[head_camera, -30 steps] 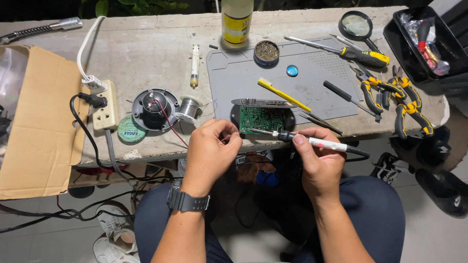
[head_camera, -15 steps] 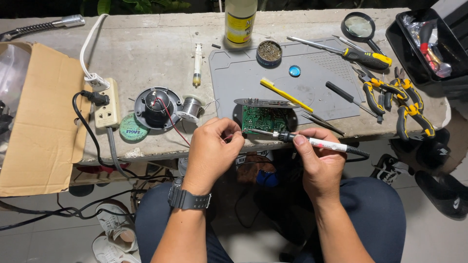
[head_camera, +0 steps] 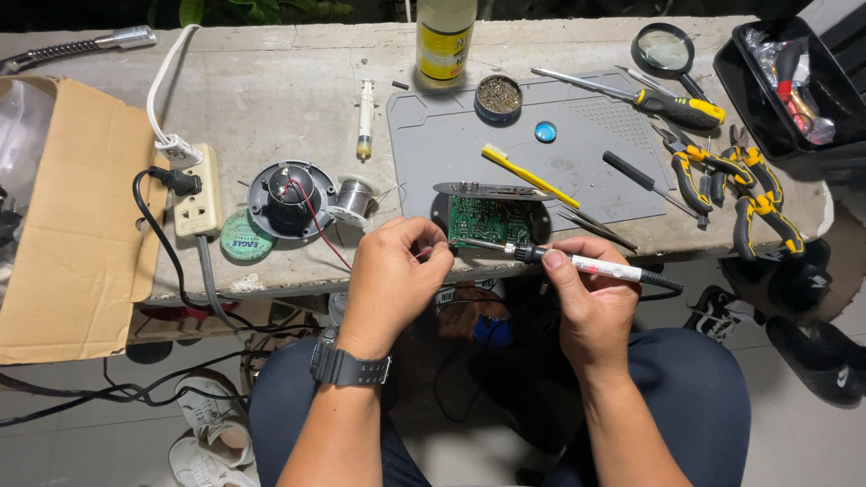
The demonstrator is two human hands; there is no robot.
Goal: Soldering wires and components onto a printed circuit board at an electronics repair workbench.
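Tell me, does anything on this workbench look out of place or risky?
Mostly tidy. The green circuit board sits at the bench's front edge, partly off the grey mat. The right hand holds a soldering iron to it; the left hand pinches something thin I cannot make out. Cables lie tangled on the floor.

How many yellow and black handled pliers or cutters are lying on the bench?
2, side by side at the bench's right end: one pair of yellow-and-black pliers beside the grey mat, another pair nearer the edge. The black bin may hide more.

Two hands (head_camera: pixel 397 280), one soldering iron (head_camera: pixel 577 264), one circuit board (head_camera: pixel 487 219), one solder spool (head_camera: pixel 354 196), perhaps three pliers (head_camera: pixel 749 194), one toothbrush (head_camera: pixel 528 176).
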